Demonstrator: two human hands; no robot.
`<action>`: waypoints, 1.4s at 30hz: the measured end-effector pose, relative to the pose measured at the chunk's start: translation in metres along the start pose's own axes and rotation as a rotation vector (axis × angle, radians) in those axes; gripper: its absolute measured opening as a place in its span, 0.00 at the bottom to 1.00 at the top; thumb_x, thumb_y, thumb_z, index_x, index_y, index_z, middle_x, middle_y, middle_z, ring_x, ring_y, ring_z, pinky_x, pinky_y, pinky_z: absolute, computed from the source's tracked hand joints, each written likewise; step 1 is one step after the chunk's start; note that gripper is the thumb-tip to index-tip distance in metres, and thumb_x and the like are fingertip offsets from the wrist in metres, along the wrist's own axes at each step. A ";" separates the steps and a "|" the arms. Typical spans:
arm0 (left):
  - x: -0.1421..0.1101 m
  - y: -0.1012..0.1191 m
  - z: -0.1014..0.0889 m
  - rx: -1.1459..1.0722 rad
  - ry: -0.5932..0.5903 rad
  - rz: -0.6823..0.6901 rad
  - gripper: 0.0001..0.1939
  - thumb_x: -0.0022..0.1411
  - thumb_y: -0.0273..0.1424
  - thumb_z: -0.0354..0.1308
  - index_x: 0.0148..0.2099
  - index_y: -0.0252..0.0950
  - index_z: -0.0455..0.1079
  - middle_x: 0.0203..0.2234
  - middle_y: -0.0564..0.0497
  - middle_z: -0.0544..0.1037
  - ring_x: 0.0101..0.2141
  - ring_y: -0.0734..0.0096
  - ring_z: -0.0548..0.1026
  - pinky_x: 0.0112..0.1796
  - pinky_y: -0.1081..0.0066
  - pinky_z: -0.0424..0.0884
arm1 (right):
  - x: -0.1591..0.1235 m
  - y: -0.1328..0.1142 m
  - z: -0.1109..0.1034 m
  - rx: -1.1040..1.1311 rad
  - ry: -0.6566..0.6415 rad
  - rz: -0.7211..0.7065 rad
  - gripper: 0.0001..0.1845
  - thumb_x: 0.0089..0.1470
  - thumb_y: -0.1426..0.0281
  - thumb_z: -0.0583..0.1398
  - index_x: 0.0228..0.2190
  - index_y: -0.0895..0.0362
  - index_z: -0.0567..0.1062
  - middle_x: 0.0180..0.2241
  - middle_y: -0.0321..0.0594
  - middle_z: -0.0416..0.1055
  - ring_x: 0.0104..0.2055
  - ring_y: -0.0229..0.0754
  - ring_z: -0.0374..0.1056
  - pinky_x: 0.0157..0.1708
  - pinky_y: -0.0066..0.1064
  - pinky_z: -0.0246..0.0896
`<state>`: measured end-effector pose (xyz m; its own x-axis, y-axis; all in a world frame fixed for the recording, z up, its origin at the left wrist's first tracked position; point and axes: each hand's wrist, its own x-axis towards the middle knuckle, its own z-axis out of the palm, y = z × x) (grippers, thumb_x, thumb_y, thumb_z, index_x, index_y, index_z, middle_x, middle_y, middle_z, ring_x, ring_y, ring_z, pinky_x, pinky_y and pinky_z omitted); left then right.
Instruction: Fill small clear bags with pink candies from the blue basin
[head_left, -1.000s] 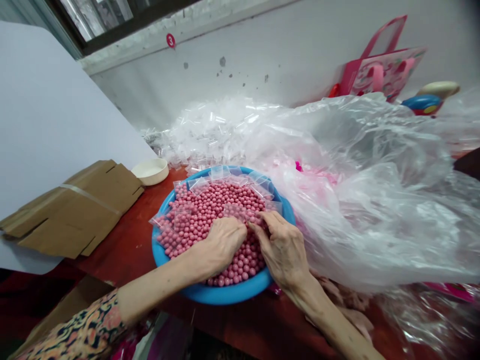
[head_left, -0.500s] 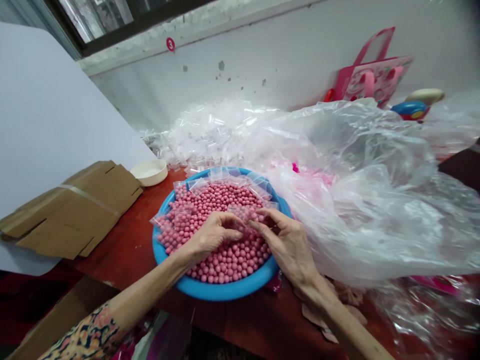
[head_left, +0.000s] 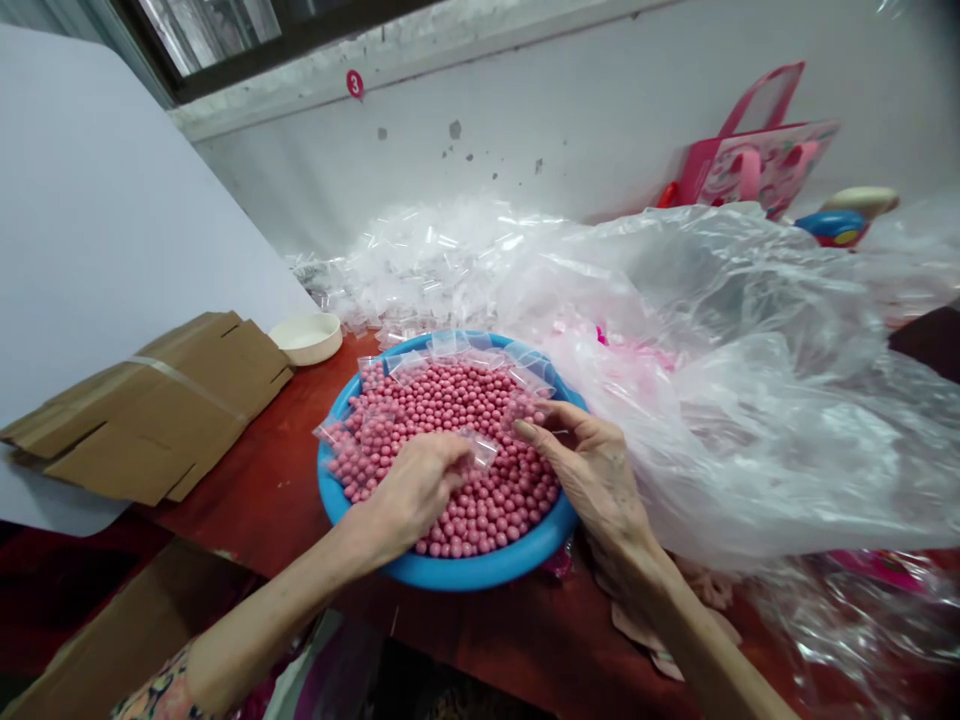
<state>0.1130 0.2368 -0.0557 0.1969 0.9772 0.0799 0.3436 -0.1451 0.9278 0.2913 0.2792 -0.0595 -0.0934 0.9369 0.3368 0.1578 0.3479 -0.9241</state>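
Note:
A blue basin [head_left: 465, 573] full of round pink beads [head_left: 480, 525] stands on the red table. Over the beads, my left hand [head_left: 420, 490] is closed with fingertips pinching a small clear plastic bag [head_left: 482, 450], which looks flat. At the basin's right side my right hand [head_left: 592, 470] pinches a bag of pink beads [head_left: 523, 407] between thumb and fingers. More filled clear bags [head_left: 375, 425] lie on the beads along the left edge. Clear bags [head_left: 450, 345] also rest around the far rim.
A heap of small clear bags [head_left: 427, 260] lies behind the basin, with large plastic sheeting [head_left: 750, 440] on the right. Flattened cardboard [head_left: 150, 410] and a white round dish [head_left: 307, 340] sit at the left. A pink bag [head_left: 757, 160] stands against the wall.
My hands were close together at one bag and are now apart. The left has moved down with a clear bag in its fingers; the right keeps a bead bag near the rim.

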 end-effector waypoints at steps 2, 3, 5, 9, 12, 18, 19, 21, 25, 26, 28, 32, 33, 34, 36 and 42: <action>0.003 -0.003 0.007 0.064 -0.004 0.047 0.06 0.48 0.21 0.52 0.23 0.37 0.62 0.23 0.54 0.64 0.30 0.67 0.61 0.43 0.60 0.58 | -0.001 0.002 0.000 -0.080 0.013 -0.050 0.13 0.49 0.62 0.61 0.34 0.58 0.76 0.32 0.40 0.75 0.35 0.43 0.69 0.38 0.36 0.63; 0.006 -0.004 0.011 0.074 -0.007 0.064 0.07 0.48 0.21 0.51 0.23 0.37 0.61 0.23 0.53 0.63 0.31 0.67 0.60 0.44 0.60 0.57 | -0.002 0.002 0.000 -0.122 0.026 -0.075 0.13 0.50 0.62 0.61 0.35 0.58 0.76 0.33 0.40 0.75 0.35 0.43 0.70 0.38 0.36 0.63; 0.015 -0.005 0.020 0.068 -0.018 0.082 0.07 0.46 0.20 0.50 0.22 0.37 0.60 0.23 0.53 0.62 0.31 0.66 0.59 0.44 0.61 0.57 | -0.003 0.002 0.001 -0.210 0.055 -0.115 0.13 0.50 0.63 0.60 0.35 0.58 0.76 0.33 0.41 0.75 0.34 0.44 0.69 0.38 0.37 0.63; 0.035 -0.003 0.027 -0.042 -0.077 0.020 0.07 0.41 0.20 0.54 0.19 0.36 0.60 0.19 0.56 0.61 0.28 0.68 0.62 0.38 0.65 0.60 | -0.005 0.002 0.002 -0.261 0.100 -0.125 0.13 0.51 0.64 0.59 0.36 0.59 0.76 0.34 0.42 0.75 0.34 0.44 0.69 0.37 0.37 0.64; 0.040 -0.001 0.025 -0.212 -0.128 -0.092 0.03 0.40 0.23 0.57 0.22 0.34 0.67 0.18 0.56 0.65 0.24 0.71 0.64 0.31 0.68 0.63 | -0.006 0.002 0.002 -0.253 0.127 -0.111 0.13 0.52 0.63 0.59 0.36 0.58 0.76 0.34 0.41 0.75 0.33 0.43 0.69 0.36 0.36 0.64; 0.027 0.006 0.017 -0.579 -0.016 -0.276 0.12 0.37 0.25 0.64 0.30 0.32 0.71 0.21 0.56 0.71 0.23 0.75 0.72 0.31 0.68 0.72 | -0.008 0.001 0.001 -0.211 0.157 -0.097 0.14 0.52 0.63 0.60 0.39 0.58 0.76 0.34 0.40 0.75 0.33 0.42 0.69 0.36 0.34 0.64; 0.024 0.007 0.016 -0.625 0.000 -0.286 0.13 0.37 0.25 0.65 0.31 0.32 0.72 0.22 0.56 0.72 0.24 0.74 0.72 0.33 0.66 0.73 | -0.008 0.001 0.001 -0.209 0.157 -0.103 0.14 0.52 0.63 0.60 0.39 0.58 0.76 0.34 0.40 0.75 0.33 0.42 0.69 0.36 0.34 0.64; 0.018 0.010 0.014 -0.699 0.025 -0.286 0.14 0.38 0.25 0.67 0.32 0.32 0.72 0.23 0.56 0.73 0.25 0.74 0.74 0.35 0.64 0.74 | -0.008 0.002 0.001 -0.214 0.156 -0.123 0.14 0.52 0.63 0.60 0.38 0.58 0.76 0.34 0.40 0.75 0.34 0.42 0.70 0.37 0.34 0.64; 0.007 0.016 0.011 -0.762 0.070 -0.243 0.14 0.38 0.23 0.68 0.32 0.31 0.74 0.25 0.54 0.76 0.26 0.75 0.74 0.35 0.67 0.75 | -0.009 0.003 0.000 -0.258 0.124 -0.157 0.12 0.53 0.65 0.59 0.37 0.58 0.76 0.35 0.41 0.75 0.35 0.43 0.70 0.38 0.35 0.64; 0.005 0.017 0.010 -0.763 0.089 -0.229 0.13 0.38 0.23 0.68 0.32 0.31 0.74 0.25 0.53 0.77 0.26 0.75 0.74 0.34 0.69 0.75 | -0.009 0.004 0.000 -0.271 0.117 -0.165 0.12 0.53 0.65 0.59 0.37 0.58 0.75 0.35 0.41 0.75 0.35 0.43 0.70 0.38 0.36 0.64; 0.001 0.018 0.008 -0.756 0.134 -0.205 0.13 0.38 0.23 0.69 0.32 0.31 0.75 0.24 0.53 0.77 0.26 0.75 0.74 0.33 0.71 0.74 | -0.010 0.005 0.001 -0.300 0.107 -0.180 0.11 0.53 0.65 0.59 0.38 0.57 0.75 0.36 0.42 0.75 0.35 0.44 0.71 0.39 0.37 0.65; -0.005 0.017 0.005 -0.719 0.244 -0.161 0.13 0.38 0.21 0.69 0.31 0.31 0.74 0.24 0.55 0.77 0.27 0.76 0.75 0.31 0.75 0.72 | -0.010 0.006 0.002 -0.363 0.102 -0.208 0.12 0.53 0.64 0.58 0.37 0.58 0.75 0.35 0.44 0.76 0.36 0.46 0.71 0.39 0.40 0.65; -0.006 0.017 0.004 -0.705 0.267 -0.151 0.14 0.38 0.21 0.69 0.31 0.32 0.74 0.24 0.56 0.77 0.27 0.77 0.74 0.31 0.77 0.71 | -0.010 0.006 0.002 -0.375 0.102 -0.214 0.13 0.53 0.64 0.58 0.37 0.59 0.75 0.35 0.44 0.76 0.36 0.46 0.71 0.39 0.40 0.65; -0.007 0.016 0.004 -0.682 0.283 -0.139 0.14 0.38 0.21 0.69 0.31 0.32 0.74 0.23 0.56 0.77 0.27 0.78 0.74 0.31 0.78 0.71 | -0.010 0.006 0.002 -0.387 0.102 -0.220 0.13 0.53 0.64 0.58 0.37 0.59 0.75 0.35 0.44 0.76 0.36 0.46 0.71 0.39 0.40 0.65; -0.009 0.015 0.003 -0.603 0.313 -0.110 0.13 0.39 0.22 0.68 0.32 0.32 0.73 0.24 0.55 0.77 0.29 0.75 0.75 0.32 0.76 0.71 | -0.009 0.005 0.002 -0.407 0.096 -0.226 0.13 0.53 0.64 0.58 0.37 0.58 0.75 0.34 0.44 0.76 0.35 0.46 0.71 0.38 0.40 0.65; -0.024 0.009 -0.003 -0.314 0.520 -0.047 0.17 0.44 0.22 0.66 0.40 0.37 0.73 0.34 0.55 0.77 0.33 0.75 0.73 0.34 0.76 0.71 | -0.010 0.008 0.003 -0.450 0.090 -0.240 0.13 0.53 0.63 0.59 0.36 0.58 0.76 0.33 0.44 0.76 0.34 0.46 0.71 0.37 0.39 0.65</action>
<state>0.1088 0.2125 -0.0482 -0.3138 0.9405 0.1304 0.0379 -0.1248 0.9915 0.2910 0.2724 -0.0711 -0.0968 0.8210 0.5627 0.5514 0.5149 -0.6564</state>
